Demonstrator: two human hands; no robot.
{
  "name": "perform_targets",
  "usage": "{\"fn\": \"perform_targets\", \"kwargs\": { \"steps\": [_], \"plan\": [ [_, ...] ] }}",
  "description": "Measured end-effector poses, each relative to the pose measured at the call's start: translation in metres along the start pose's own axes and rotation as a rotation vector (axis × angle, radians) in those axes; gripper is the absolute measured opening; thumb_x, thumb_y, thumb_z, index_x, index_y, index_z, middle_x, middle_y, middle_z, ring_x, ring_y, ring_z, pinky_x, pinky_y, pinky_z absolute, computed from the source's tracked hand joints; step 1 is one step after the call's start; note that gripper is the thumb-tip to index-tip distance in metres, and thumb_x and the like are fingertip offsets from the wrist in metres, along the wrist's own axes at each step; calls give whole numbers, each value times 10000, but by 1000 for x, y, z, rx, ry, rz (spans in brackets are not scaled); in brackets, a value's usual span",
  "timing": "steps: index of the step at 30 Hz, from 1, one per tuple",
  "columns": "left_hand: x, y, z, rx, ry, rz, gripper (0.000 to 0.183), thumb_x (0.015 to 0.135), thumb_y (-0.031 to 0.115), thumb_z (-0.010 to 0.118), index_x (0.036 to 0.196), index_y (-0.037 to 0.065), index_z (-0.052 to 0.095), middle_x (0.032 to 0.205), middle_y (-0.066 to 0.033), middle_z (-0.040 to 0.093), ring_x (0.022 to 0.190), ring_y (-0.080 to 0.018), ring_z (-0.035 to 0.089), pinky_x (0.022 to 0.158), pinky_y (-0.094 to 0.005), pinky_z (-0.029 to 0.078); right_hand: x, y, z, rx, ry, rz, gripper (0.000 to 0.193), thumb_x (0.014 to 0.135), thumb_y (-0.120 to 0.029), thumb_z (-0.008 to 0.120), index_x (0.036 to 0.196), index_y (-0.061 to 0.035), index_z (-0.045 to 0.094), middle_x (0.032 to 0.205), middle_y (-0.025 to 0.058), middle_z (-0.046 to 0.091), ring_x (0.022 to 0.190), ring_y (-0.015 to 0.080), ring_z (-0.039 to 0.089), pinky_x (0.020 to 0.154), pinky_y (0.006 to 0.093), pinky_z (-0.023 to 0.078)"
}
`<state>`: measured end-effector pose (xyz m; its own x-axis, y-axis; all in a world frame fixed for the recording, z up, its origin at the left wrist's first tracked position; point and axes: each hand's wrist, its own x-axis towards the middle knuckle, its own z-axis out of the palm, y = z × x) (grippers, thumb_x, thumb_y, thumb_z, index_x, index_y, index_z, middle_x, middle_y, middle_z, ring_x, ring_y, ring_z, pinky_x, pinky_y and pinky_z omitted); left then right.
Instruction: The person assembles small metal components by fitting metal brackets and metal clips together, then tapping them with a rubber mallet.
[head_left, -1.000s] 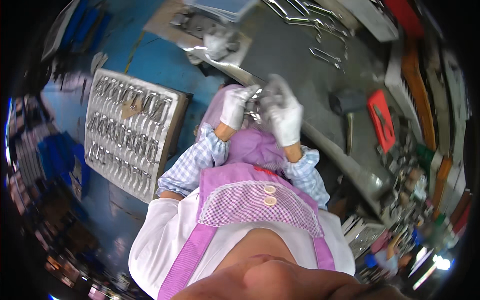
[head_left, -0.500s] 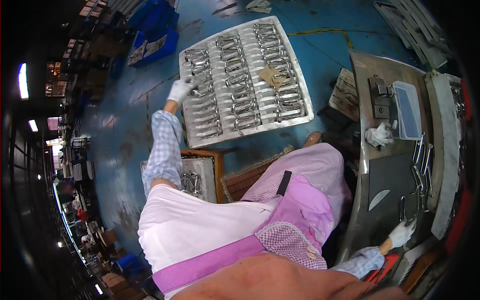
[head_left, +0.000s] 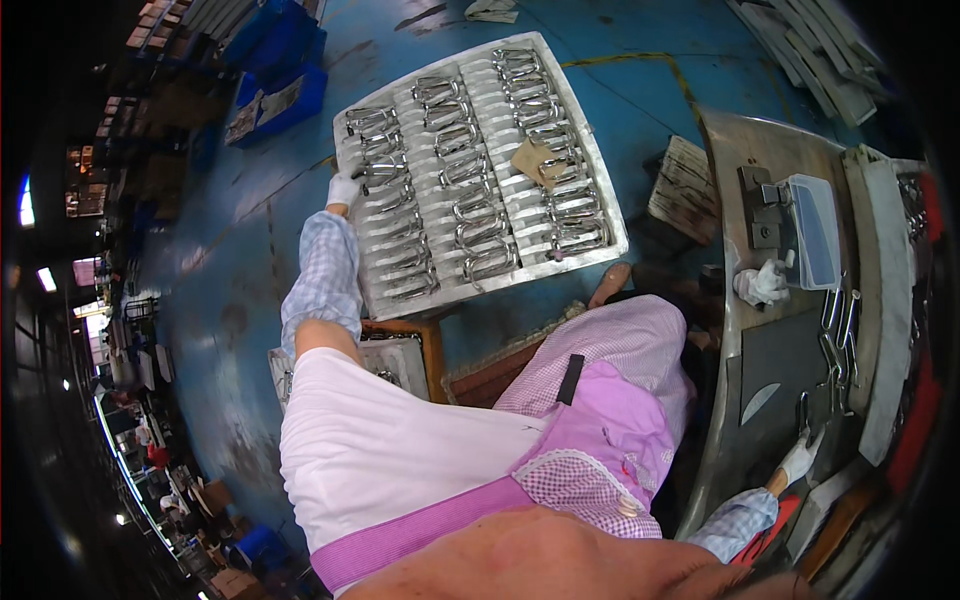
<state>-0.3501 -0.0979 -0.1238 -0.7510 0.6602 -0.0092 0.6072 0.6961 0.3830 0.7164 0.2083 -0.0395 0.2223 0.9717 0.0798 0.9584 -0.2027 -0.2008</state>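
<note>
My left hand [head_left: 344, 189], in a white glove, is at the left edge of a large pale tray [head_left: 614, 215]. Its fingers look closed at the end of a shiny bent metal piece [head_left: 386, 165] lying in the left column; the glove partly hides the grip. More such pieces fill the tray in three columns. Over on the worktable at right, my gloved right hand [head_left: 799, 459] rests with fingers apart, close to the lower end of a narrow looped metal piece [head_left: 803, 410]. Whether it touches that piece is unclear.
On the worktable [head_left: 725, 160] are a clear plastic box [head_left: 815, 230], a crumpled white cloth [head_left: 762, 285], a dark mat [head_left: 780, 365] and several bent metal rods [head_left: 836, 340]. A brown scrap [head_left: 537, 163] lies on the tray. Blue bins [head_left: 280, 105] stand far left.
My left hand has drawn back a little toward the tray's left edge, its fingers less stretched out. The view has shifted slightly. My right hand stays by the looped piece.
</note>
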Motion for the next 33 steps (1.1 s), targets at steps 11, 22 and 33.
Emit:
{"fn": "perform_targets", "kwargs": {
  "steps": [11, 22, 33],
  "plan": [
    [-9, 25, -16, -225, 35, -178, 234, 837, 159, 662, 1053, 89, 721, 1057, -146, 697, 955, -295, 673, 833, -343, 518, 22, 5, 19, -5, 61, 174, 614, 935, -321, 571, 1473, -104, 371, 1368, 232, 528, 1204, 381, 556, 982, 423, 426],
    [22, 146, 29, 86, 287, 56, 306, 861, 68, 505, 1100, 8, 686, 1140, -189, 671, 1075, -341, 634, 988, -388, 473, 2, 79, -10, 153, 226, 221, 457, 914, -360, 609, 1165, 19, 655, 1103, 214, 687, 991, 322, 671, 867, 376, 502],
    [-304, 609, 97, -507, -315, 1450, 562, 717, 194, 767, 1231, 53, 593, 1296, -97, 574, 1172, -337, 543, 1035, -449, 414, -99, -199, -78, 1120, 79, 364, 334, 884, -251, 657, 1076, 18, 698, 778, 60, 681, 580, 75, 566, 521, 227, 399]
  ]
}}
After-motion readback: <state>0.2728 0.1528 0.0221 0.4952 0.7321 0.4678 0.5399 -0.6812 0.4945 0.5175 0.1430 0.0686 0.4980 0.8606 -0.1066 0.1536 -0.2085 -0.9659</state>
